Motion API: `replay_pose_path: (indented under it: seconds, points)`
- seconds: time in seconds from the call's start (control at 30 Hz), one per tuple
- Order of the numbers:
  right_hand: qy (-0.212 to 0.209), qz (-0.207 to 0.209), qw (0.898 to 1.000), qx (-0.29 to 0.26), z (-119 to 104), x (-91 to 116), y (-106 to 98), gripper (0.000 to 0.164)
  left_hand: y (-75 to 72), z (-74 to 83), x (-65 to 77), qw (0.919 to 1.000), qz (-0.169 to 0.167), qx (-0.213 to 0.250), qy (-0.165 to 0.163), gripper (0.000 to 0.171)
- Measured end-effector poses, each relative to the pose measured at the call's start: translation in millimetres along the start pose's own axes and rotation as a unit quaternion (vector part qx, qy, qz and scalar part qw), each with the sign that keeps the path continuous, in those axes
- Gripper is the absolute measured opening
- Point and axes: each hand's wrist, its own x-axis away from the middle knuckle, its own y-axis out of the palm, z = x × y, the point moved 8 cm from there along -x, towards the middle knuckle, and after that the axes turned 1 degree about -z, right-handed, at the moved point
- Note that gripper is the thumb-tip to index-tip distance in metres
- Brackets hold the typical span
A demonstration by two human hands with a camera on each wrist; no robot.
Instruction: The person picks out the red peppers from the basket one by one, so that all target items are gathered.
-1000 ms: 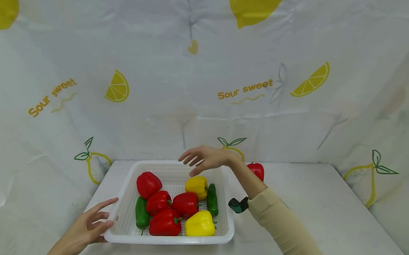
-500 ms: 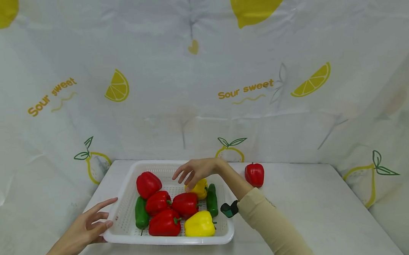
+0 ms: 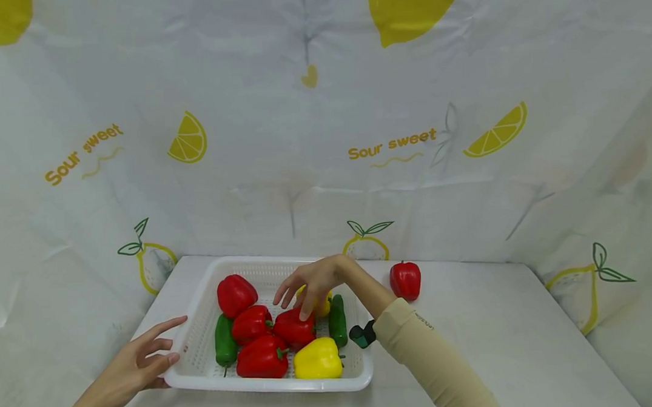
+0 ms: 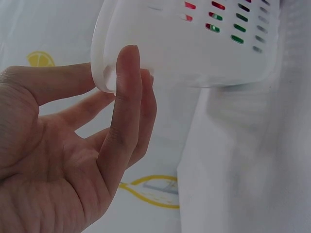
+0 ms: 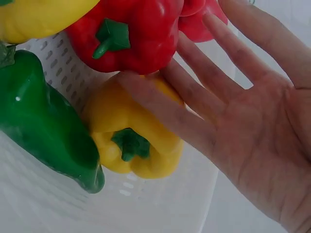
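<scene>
A white plastic basket [image 3: 268,383] holds several bell peppers and two green peppers. My left hand [image 3: 128,367] is at its near left corner; in the left wrist view the basket's rim [image 4: 99,43] lies between the thumb and the fingers. Over the basket's right half, my right hand [image 3: 310,283] is spread, palm down. Its fingertips reach a red bell pepper [image 3: 293,331] in the middle. In the right wrist view the fingers cross over the rear yellow bell pepper [image 5: 146,160] and touch the red bell pepper's edge [image 5: 131,34].
One red bell pepper [image 3: 405,280] stands on the white table [image 3: 490,342] right of the basket. Inside are a front yellow bell pepper [image 3: 317,358], a right green pepper [image 3: 338,321] and a left green pepper [image 3: 225,341]. A lemon-print curtain [image 3: 279,139] hangs behind.
My right hand has moved leftward and down into the basket, from above its back rim to the middle red bell pepper. The left hand has stayed at the corner.
</scene>
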Motion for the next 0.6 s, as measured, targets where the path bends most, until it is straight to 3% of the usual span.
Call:
replay_pose_path:
  seconds: [0.2, 0.6]
  points:
    - [0.012, -0.030, 0.999, -0.009, 3.6, -0.6, 6.3, 0.074, 0.2, -0.1, 1.2, 1.0000, 0.002, 0.000, -0.002, 0.059]
    - [-0.007, -0.045, 0.997, 0.069, -2.5, -0.7, 9.7, 0.079, 0.7, 0.1, 0.2, 1.0000, 0.001, -0.006, 0.000, 0.059]
